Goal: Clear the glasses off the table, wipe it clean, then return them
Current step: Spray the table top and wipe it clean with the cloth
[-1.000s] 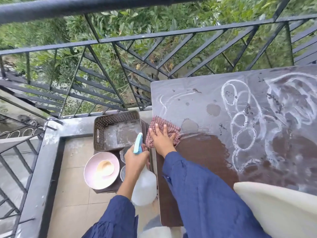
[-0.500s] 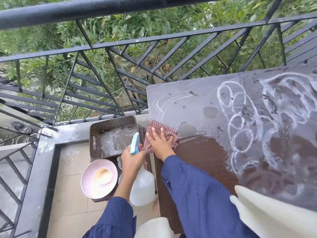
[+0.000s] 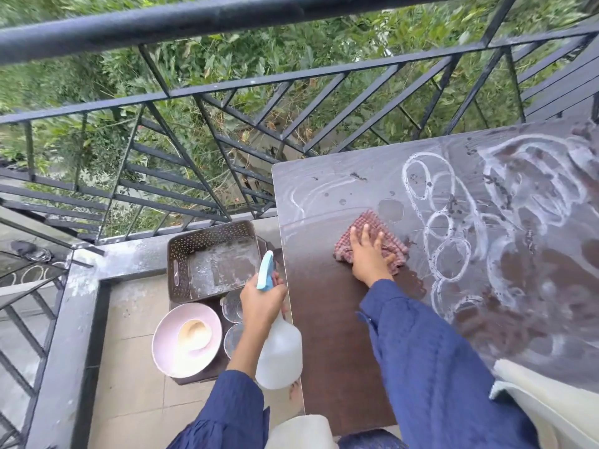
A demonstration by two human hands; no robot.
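Observation:
My right hand (image 3: 368, 254) presses flat, fingers spread, on a red checked cloth (image 3: 390, 251) on the dark table (image 3: 324, 319). The table's near-left part is wiped dark and wet; white ring marks and streaks (image 3: 453, 241) cover the right side. My left hand (image 3: 261, 303) grips the neck of a white spray bottle (image 3: 280, 351) with a blue trigger, held beside the table's left edge. Two clear glasses (image 3: 231, 306) stand on a low stand left of the table, partly hidden by my left hand.
A brown perforated basket (image 3: 181, 254) and a pink bowl (image 3: 168, 351) share the low stand on the tiled balcony floor. A black metal railing (image 3: 227, 92) runs behind, with greenery beyond. Cream chair backs (image 3: 551, 409) sit at the near right edge.
My right hand has slid the cloth rightwards from the table's left edge toward the middle, leaving a wider wet dark patch. The left hand with the bottle stays in place.

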